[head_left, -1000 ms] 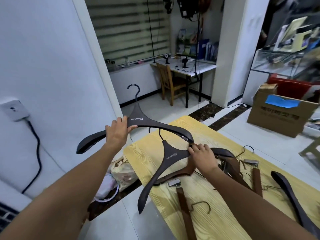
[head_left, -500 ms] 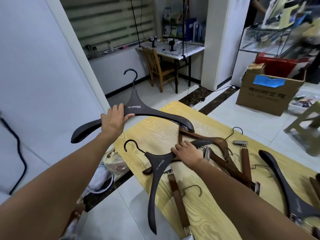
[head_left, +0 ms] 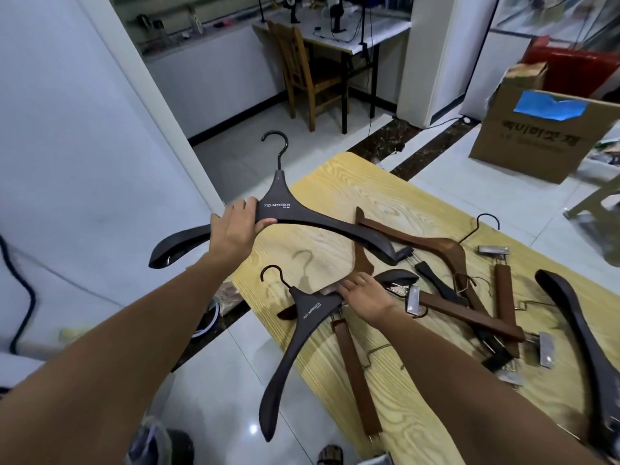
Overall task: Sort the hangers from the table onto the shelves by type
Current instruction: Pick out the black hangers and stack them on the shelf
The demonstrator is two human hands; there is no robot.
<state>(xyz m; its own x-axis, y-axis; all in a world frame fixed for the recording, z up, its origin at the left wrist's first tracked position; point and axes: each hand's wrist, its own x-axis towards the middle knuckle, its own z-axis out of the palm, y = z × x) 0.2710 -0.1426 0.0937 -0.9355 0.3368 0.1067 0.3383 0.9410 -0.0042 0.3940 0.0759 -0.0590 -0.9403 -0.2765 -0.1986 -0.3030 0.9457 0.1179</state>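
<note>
1. Dark hanger [head_left: 278, 209] held above the counter's [head_left: 335, 182] left edge, the left hand's [head_left: 235, 229] grip closed round its shoulder.
2. Second dark hanger [head_left: 302, 327] overhangs the near-left edge; the right hand [head_left: 364, 295] rests on it, grip perhaps closed, I cannot tell.
</note>
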